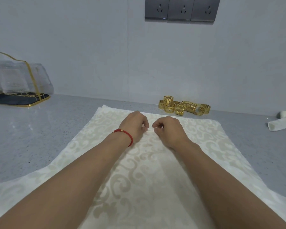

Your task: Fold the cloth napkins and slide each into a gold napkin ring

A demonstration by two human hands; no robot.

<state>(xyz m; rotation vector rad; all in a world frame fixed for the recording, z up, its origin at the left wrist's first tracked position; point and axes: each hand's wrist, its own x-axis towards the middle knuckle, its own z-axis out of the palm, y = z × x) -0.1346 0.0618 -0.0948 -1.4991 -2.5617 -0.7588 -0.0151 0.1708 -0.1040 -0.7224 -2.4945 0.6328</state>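
Head view: left hand (135, 124) and right hand (168, 128) pinch napkin (147, 171) centre, flat on table (56, 129) | soft, light, limp; lift by pinched fold | rings (183, 106) behind

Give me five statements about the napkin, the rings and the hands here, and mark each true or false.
1. Both hands pinch the cloth near the middle of the spread napkin. True: the left hand and the right hand meet there with curled fingers.
2. The gold napkin rings lie in a heap near the wall, beyond the napkin. True.
3. A ring is already on the spread napkin. False: all visible rings sit on the counter, off the cloth.
4. The red bracelet is on the right wrist. False: it is on the left wrist.
5. A rolled white cloth lies at the far left of the counter. False: it lies at the far right.
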